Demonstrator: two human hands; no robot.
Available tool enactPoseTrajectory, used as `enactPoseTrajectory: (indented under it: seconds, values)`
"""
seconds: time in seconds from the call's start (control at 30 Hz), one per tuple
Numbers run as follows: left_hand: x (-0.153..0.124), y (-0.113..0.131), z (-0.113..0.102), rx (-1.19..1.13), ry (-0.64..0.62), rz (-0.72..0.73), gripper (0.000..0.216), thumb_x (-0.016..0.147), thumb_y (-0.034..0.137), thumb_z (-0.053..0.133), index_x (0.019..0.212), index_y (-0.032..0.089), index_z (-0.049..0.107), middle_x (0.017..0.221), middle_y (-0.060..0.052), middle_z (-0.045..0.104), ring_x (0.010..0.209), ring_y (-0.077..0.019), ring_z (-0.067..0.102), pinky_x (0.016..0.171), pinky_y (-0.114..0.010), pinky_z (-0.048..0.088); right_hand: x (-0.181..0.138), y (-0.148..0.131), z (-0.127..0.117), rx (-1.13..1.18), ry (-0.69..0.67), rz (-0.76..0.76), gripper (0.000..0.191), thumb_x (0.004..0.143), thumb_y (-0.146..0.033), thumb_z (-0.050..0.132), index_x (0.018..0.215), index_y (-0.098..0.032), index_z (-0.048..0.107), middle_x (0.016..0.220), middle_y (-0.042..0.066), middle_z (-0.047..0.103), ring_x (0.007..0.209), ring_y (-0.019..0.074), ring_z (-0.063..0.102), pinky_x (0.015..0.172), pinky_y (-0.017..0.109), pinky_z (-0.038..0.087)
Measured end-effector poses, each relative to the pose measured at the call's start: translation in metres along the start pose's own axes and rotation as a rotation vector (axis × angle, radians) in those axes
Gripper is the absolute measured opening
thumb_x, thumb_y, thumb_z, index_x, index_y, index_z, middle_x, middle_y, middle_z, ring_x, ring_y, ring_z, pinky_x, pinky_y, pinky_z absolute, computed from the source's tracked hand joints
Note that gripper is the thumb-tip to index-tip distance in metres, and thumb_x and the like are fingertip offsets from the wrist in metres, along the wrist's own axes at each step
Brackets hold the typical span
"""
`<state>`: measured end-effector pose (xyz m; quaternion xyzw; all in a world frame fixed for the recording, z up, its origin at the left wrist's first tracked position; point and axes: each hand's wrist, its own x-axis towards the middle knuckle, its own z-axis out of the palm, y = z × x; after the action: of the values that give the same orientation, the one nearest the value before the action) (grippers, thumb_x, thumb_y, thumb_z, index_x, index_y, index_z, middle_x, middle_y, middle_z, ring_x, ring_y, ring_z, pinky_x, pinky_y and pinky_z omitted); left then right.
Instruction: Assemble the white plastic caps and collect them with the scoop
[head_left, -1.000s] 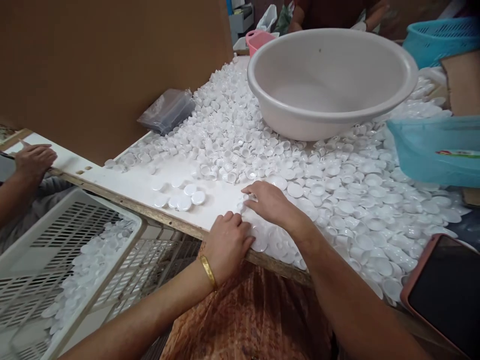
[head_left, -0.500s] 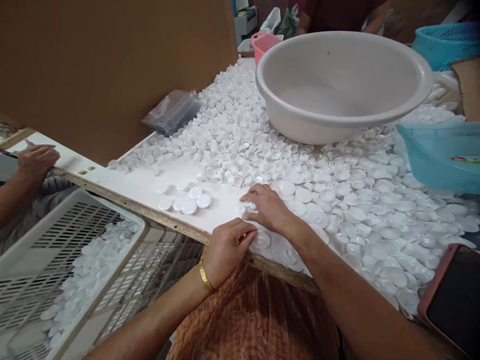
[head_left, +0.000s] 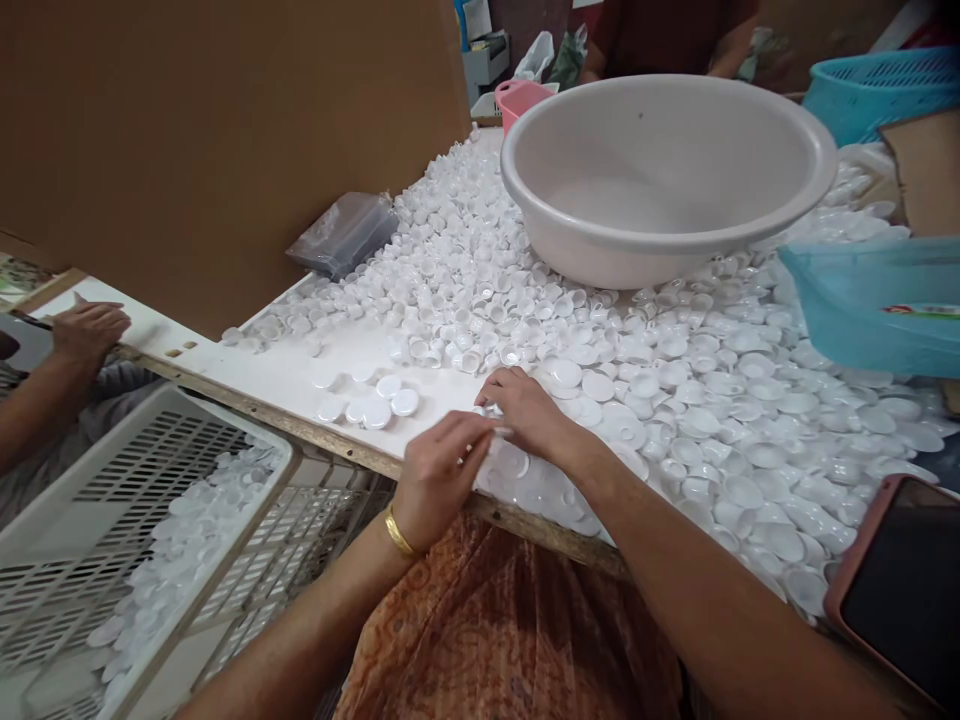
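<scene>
My left hand point(head_left: 442, 470), with a gold bangle at its wrist, is closed in a pinch on a small white plastic piece point(head_left: 501, 431); its exact kind is too small to tell. Right beside it, my right hand point(head_left: 529, 412) curls its fingers around another small white piece point(head_left: 487, 410), mostly hidden by the fingers. Both hands are close together above the table's front edge. Under and beside them lie shiny round white plastic pieces point(head_left: 512, 461). A small group of white discs point(head_left: 377, 413) rests on the bare white tabletop left of my hands.
A large pale basin point(head_left: 660, 250) stands on the heap of white pieces point(head_left: 450, 260). Left are a cardboard sheet point(head_left: 187, 150), a plastic-wrapped pack point(head_left: 345, 235) and a crate point(head_left: 277, 450). Right are a blue container point(head_left: 862, 330) and phone point(head_left: 900, 580). Another person's hand point(head_left: 90, 328) rests left.
My left hand has lifted slightly and moved up against my right hand, and a white piece now shows at its fingertips. The right hand has barely moved. The camera view has shifted slightly.
</scene>
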<state>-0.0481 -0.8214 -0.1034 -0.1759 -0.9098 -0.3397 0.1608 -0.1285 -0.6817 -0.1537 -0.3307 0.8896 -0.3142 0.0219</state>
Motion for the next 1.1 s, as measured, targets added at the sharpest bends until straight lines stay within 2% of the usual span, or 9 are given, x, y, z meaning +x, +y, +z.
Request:
enactPoseTrajectory:
  seconds: [0.07,0.13,0.27,0.5,0.8,0.93,1.1]
  values:
    - [0.003,-0.012,-0.001,0.139,0.114,-0.031,0.009,0.081,0.017,0.054,0.085,0.017,0.063,0.078,-0.001,0.064,0.066,-0.0096,0.057,0.063,-0.021,0.044,0.0,-0.001,-0.001,0.0,-0.001,0.007,0.02,0.07,-0.028,0.069,0.087,-0.018,0.063,0.096,0.005,0.054,0.093,0.0194,0.044,0.078,0.031,0.037]
    - [0.004,-0.026,0.001,0.229,0.135,-0.032,0.007,0.08,0.018,0.055,0.081,0.017,0.062,0.072,0.0,0.063,0.061,-0.0095,0.055,0.059,-0.021,0.043,0.0,-0.003,0.0,0.005,0.003,0.022,0.02,0.068,-0.027,0.071,0.084,-0.018,0.063,0.094,0.005,0.055,0.092,0.019,0.045,0.077,0.03,0.037]
    - [0.0,-0.041,0.011,0.311,-0.005,0.073,0.007,0.081,0.018,0.054,0.079,0.016,0.061,0.073,-0.002,0.063,0.068,-0.0123,0.057,0.061,-0.023,0.044,0.002,-0.003,0.003,0.02,0.022,0.036,0.021,0.066,-0.027,0.072,0.081,-0.016,0.061,0.089,0.005,0.056,0.09,0.0175,0.047,0.077,0.029,0.037]
    - [-0.001,-0.035,0.015,0.447,-0.076,0.241,0.01,0.082,0.018,0.053,0.084,0.017,0.063,0.08,-0.004,0.066,0.075,-0.016,0.057,0.068,-0.028,0.047,0.005,-0.004,0.007,-0.015,0.042,0.043,0.017,0.069,-0.029,0.067,0.077,-0.015,0.06,0.086,0.005,0.058,0.085,0.0164,0.048,0.075,0.027,0.037]
    - [-0.001,-0.049,0.015,0.343,0.0,0.238,0.015,0.085,0.018,0.05,0.092,0.017,0.062,0.089,-0.006,0.065,0.082,-0.0151,0.06,0.072,-0.027,0.05,0.009,-0.003,0.005,-0.014,0.02,0.07,0.023,0.065,-0.033,0.07,0.078,-0.016,0.061,0.084,0.005,0.058,0.084,0.0177,0.05,0.074,0.028,0.037]
    - [-0.001,-0.051,0.015,0.298,0.017,0.206,0.016,0.085,0.018,0.048,0.091,0.017,0.063,0.087,-0.006,0.066,0.081,-0.0144,0.061,0.072,-0.026,0.05,0.01,-0.001,0.006,0.017,0.034,0.084,0.024,0.065,-0.032,0.071,0.079,-0.016,0.061,0.085,0.004,0.057,0.084,0.0167,0.049,0.073,0.028,0.036]
    - [0.0,-0.052,0.012,0.207,0.128,0.103,0.013,0.083,0.016,0.051,0.088,0.017,0.063,0.085,-0.004,0.066,0.08,-0.0128,0.062,0.072,-0.024,0.05,0.008,0.0,0.008,0.044,0.042,0.075,0.023,0.065,-0.031,0.072,0.076,-0.016,0.059,0.084,0.003,0.057,0.083,0.0158,0.049,0.074,0.028,0.036]
